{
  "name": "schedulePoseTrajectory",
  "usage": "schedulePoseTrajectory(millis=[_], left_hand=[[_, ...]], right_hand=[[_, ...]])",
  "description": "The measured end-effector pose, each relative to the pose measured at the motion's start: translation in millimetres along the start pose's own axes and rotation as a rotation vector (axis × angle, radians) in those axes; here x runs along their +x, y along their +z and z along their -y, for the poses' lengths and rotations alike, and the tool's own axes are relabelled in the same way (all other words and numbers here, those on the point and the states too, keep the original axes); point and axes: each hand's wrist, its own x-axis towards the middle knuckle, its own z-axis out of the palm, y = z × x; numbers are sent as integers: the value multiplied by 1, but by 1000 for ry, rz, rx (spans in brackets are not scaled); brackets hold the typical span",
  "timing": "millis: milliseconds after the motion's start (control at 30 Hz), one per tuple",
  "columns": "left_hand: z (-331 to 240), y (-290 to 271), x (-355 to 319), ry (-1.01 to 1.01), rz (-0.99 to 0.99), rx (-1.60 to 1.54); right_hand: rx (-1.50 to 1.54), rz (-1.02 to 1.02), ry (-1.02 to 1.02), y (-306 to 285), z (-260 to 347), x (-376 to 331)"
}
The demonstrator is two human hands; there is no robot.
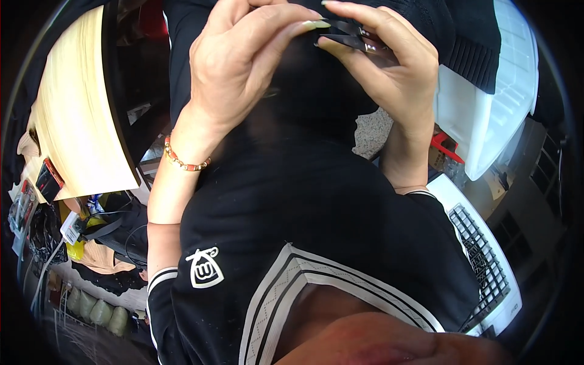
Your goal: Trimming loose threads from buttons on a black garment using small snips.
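a black top (292, 201) with striped neckline (269, 301) and white emblem (205, 268) is worn with an orange-and-gold bracelet (194, 166).

Two hands (234, 58) (406, 58) — one two-bladed metal tool (345, 41), one bracelet (193, 167), one wooden tabletop (79, 109), one white bin (476, 125).

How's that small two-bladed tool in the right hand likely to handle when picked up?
The small two-bladed tool is probably stiff: its slim blades look straight and metallic. It is likely light, being small enough to sit between the thumb and fingers of the right hand. Its shiny, smooth-looking surface may make it somewhat slippery.
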Motion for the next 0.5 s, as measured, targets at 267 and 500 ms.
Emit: schedulePoseTrajectory(millis=[267,500], left_hand=[[2,8,-23,-538,56,-689],[-22,0,-1,-736,26,-1047]], right_hand=[[162,35,69,1,-17,-3],[347,-72,-102,5,-59,-15]])
